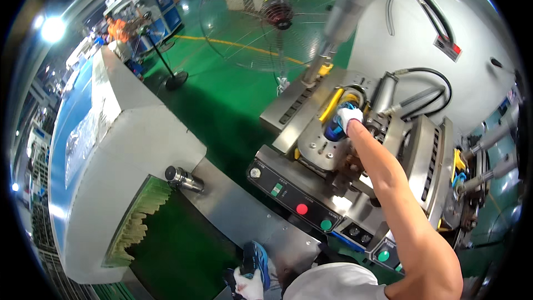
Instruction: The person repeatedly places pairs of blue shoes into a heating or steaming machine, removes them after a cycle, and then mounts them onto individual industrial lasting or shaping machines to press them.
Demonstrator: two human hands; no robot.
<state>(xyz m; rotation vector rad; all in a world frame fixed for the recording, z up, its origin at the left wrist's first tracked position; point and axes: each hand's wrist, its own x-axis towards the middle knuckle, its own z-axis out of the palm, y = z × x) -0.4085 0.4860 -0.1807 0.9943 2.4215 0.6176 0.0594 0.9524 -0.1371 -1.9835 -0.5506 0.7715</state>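
Note:
My right hand [350,116], in a white glove, reaches far forward to the metal press machine [325,150]. Its fingers are closed on a blue shoe [333,131] that sits in the machine's holder, beside a yellow bar [331,104]. Low in the picture, close to my body, my left hand [249,285] is also gloved in white. It grips a dark blue sneaker [255,258] with a lighter blue sole edge. Another dark piece beside that sneaker is partly hidden by the hand.
A control panel [288,195] with red and green buttons fronts the machine. A metal flask [185,179] lies on the steel ledge [233,203] at left, beside a grey housing [144,144] with a fringed opening. Beyond stands a large caged fan [277,12]; a person in orange [117,30] is far left.

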